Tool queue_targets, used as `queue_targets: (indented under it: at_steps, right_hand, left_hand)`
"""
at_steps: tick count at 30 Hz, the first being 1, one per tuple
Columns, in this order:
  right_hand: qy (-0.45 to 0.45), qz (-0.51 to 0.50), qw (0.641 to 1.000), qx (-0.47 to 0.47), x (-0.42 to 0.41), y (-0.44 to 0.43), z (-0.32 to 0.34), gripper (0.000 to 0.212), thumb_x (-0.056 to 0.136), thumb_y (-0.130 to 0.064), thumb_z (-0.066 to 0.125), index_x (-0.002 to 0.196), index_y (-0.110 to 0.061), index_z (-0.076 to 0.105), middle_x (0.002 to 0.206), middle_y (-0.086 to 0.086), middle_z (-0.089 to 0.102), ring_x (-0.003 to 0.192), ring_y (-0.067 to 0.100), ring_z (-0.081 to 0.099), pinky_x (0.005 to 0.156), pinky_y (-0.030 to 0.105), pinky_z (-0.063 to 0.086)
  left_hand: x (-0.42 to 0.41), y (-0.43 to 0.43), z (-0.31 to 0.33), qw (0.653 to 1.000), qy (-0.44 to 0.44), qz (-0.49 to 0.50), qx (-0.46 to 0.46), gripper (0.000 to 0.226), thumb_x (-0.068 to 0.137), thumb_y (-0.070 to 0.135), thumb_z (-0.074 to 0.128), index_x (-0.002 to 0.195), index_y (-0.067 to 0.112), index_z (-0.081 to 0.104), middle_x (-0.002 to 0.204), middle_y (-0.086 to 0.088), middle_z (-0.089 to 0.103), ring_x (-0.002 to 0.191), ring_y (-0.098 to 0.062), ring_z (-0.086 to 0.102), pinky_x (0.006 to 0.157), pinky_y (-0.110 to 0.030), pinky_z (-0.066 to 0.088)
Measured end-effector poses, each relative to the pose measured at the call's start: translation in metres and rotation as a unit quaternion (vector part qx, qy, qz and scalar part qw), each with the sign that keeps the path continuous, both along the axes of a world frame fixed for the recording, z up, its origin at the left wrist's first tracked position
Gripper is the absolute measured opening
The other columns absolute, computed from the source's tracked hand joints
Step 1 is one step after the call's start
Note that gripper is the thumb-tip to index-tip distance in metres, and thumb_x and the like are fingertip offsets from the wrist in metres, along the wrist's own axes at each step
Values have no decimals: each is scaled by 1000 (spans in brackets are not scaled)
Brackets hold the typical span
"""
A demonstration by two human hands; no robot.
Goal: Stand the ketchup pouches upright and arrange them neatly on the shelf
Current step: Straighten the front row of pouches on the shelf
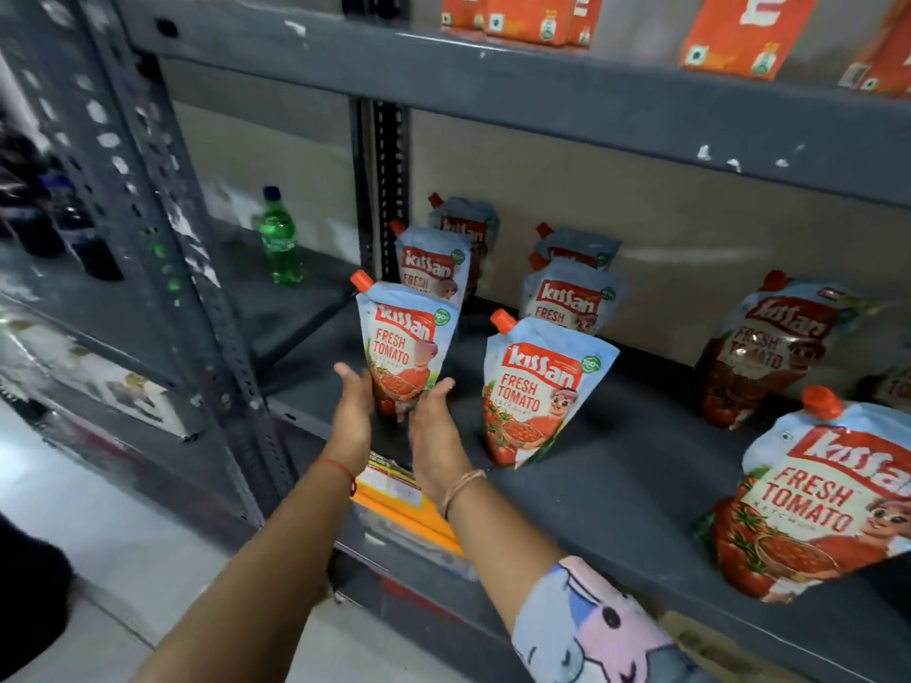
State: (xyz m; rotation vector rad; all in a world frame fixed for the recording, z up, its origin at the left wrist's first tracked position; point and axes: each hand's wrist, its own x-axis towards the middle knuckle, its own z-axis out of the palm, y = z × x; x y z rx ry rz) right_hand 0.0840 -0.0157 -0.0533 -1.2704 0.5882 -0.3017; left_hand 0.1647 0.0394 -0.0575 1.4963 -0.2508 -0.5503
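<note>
Several blue-and-red ketchup pouches with orange caps stand on the grey shelf point(616, 485). The front-left pouch point(402, 337) is upright near the shelf's left front corner, held at its base between my left hand point(352, 406) and my right hand point(434, 431), palms against its sides. Two more pouches point(431, 268) stand in a column behind it. To the right, another pouch point(540, 391) stands upright, with two pouches point(567, 300) behind it. Farther right, a pouch point(759, 352) leans back and a large near pouch point(818, 500) tilts at the front edge.
A green bottle point(280, 239) stands on the neighbouring shelf to the left, beyond the perforated grey upright point(197, 268). Orange cartons point(739, 32) sit on the shelf above. Orange packets point(399, 505) lie on the lower shelf under my wrists.
</note>
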Motion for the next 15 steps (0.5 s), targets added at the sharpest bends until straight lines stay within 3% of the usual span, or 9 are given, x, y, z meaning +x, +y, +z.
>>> queue_targets:
  at_steps: [4,7,11,13,15]
  right_hand:
    - [-34,21,998,44,19,13,9,64,90,-59,12,139,-20,29,152,4,28,140,17,22,105,22,22]
    - [-40,20,997,56,26,15,5,63,92,-56,12,138,-19,32,150,5,31,139,17,25,101,20,25]
    - [-52,27,996,67,10,20,1,46,93,-53,16,120,-32,47,138,-7,45,130,8,33,101,18,32]
    - [-19,31,999,-21,-14,23,-6,41,95,-47,23,123,-27,45,138,-6,43,135,11,29,104,20,30]
    - [32,48,976,-212,-46,26,-20,54,95,-44,28,142,-18,21,156,-1,13,143,13,9,113,23,14]
  left_hand:
    - [22,5,4,999,38,-18,-20,81,89,58,2,137,-2,27,149,-24,28,136,-36,30,115,-45,24]
    - [30,9,5,995,59,-55,-50,76,88,60,0,136,13,34,147,-11,36,121,-21,44,105,-33,29]
    - [26,9,-4,999,32,-34,-19,81,87,63,8,136,5,34,148,-18,34,136,-30,33,116,-44,23]
    - [7,10,-9,999,-12,-38,-6,81,82,68,15,135,12,39,147,-14,38,136,-25,33,117,-43,20]
    - [-23,13,-20,984,-149,8,97,67,91,54,22,142,11,24,154,-12,22,143,-24,15,119,-39,8]
